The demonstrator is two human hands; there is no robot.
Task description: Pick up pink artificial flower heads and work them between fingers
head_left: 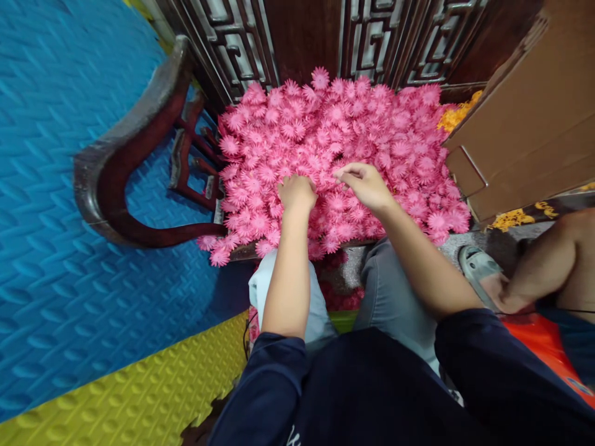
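A deep heap of pink artificial flowers point(400, 142) with thin pointed petals covers the seat in front of me. My left hand point(297, 191) is over the near middle of this heap, back upward, its fingers curled down among the petals. Whatever its fingertips hold is hidden. To the right of it, my right hand point(366, 184) is just above the flowers with thumb and forefinger brought together in a pinch. Anything between those fingertips is too small to make out. A small gap separates the two hands.
A curved dark wooden armrest point(105, 173) borders the heap on the left, with blue matting point(46, 186) beyond. Carved wooden panels point(302, 37) rise behind. At right stand a cardboard box point(525, 118) and another person's leg point(548, 260), near yellow petals point(511, 219).
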